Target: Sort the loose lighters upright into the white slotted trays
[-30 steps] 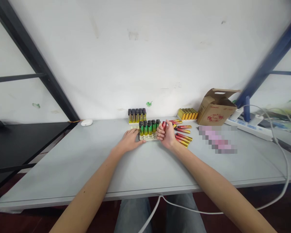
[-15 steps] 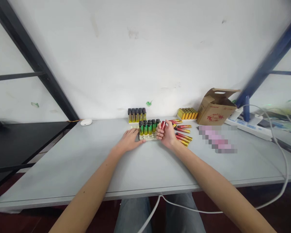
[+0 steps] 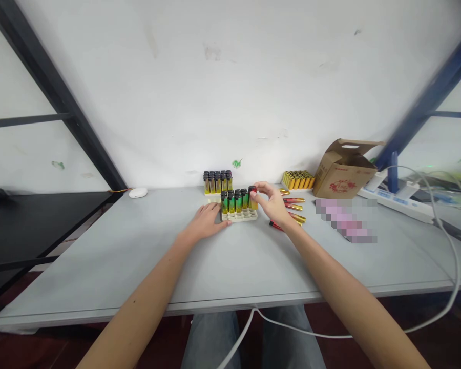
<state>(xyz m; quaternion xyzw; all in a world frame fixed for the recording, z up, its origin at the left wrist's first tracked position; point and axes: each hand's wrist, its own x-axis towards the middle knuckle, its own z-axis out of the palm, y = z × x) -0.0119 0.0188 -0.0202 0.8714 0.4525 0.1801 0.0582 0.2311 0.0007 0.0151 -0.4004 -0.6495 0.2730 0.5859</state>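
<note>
A pale tray with holes stands on the table in front of me, with several upright green-and-yellow batteries with black tops in its back and left part. My left hand lies flat at the tray's left end, fingers stretched and thumb at its front corner. At the right end of the tray, my right hand pinches an upright red-and-yellow battery near its top. How deep it sits in the tray is hard to see. Several red-and-gold batteries lie loose beyond that hand, partly covered by it.
Against the wall stand a group of dark-topped batteries and one of yellow batteries. An open cardboard box, a white power strip and a blurred pink item are rightward. A white case lies left; a cable hangs right.
My right hand has turned from a fist around the red battery to a fingertip pinch, bringing it upright at the tray's right end. The left hand has stayed put.
</note>
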